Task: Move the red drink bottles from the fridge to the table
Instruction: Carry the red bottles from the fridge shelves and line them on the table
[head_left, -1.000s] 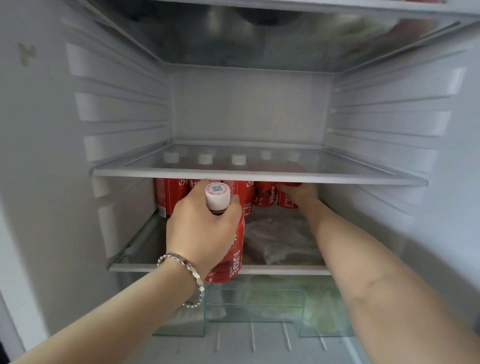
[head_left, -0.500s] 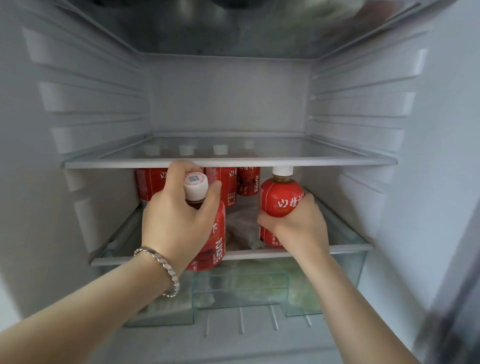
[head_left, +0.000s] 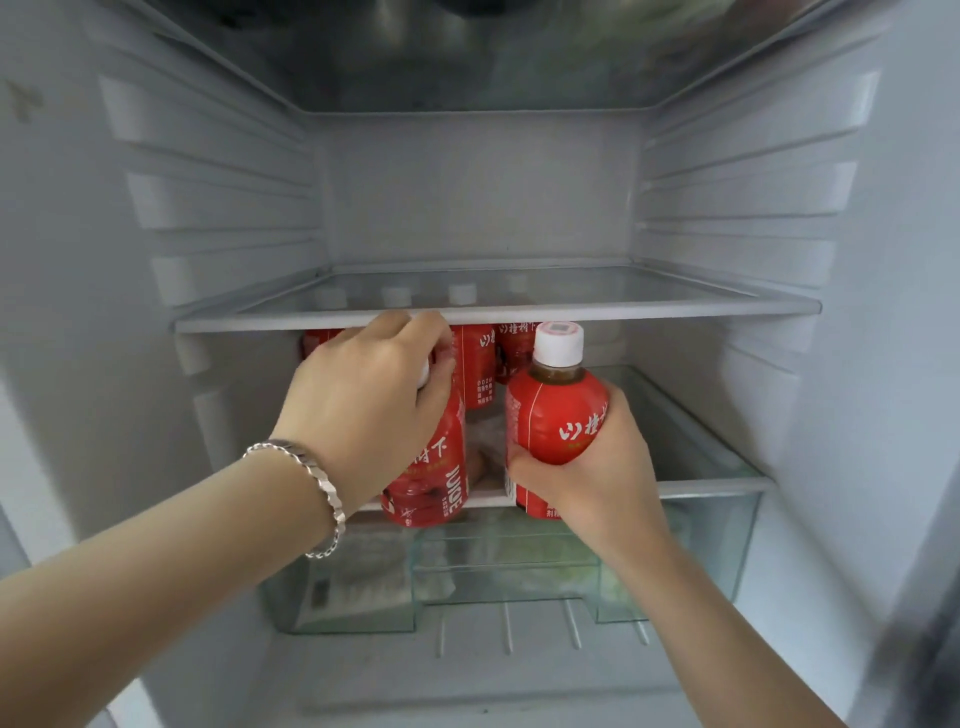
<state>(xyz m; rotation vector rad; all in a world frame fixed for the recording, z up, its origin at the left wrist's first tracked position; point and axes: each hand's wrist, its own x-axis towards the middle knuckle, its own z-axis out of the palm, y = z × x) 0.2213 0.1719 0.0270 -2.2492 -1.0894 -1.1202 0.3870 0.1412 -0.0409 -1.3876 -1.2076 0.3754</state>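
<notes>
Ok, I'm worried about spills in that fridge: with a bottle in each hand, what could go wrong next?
The left hand grips its red bottle only at the top, so it might slip or swing into the bottles behind. The right hand holds a second bottle whose white cap sits just below the glass shelf edge; lifting could knock it.

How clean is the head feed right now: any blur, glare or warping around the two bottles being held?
Head view: soft, even light, no hard glare; the right-hand bottle is sharp, label readable; the left-hand bottle a little softer; right edge and top are blurred; wide-angle bends the fridge walls; caps show hazily through the glass shelf.
</notes>
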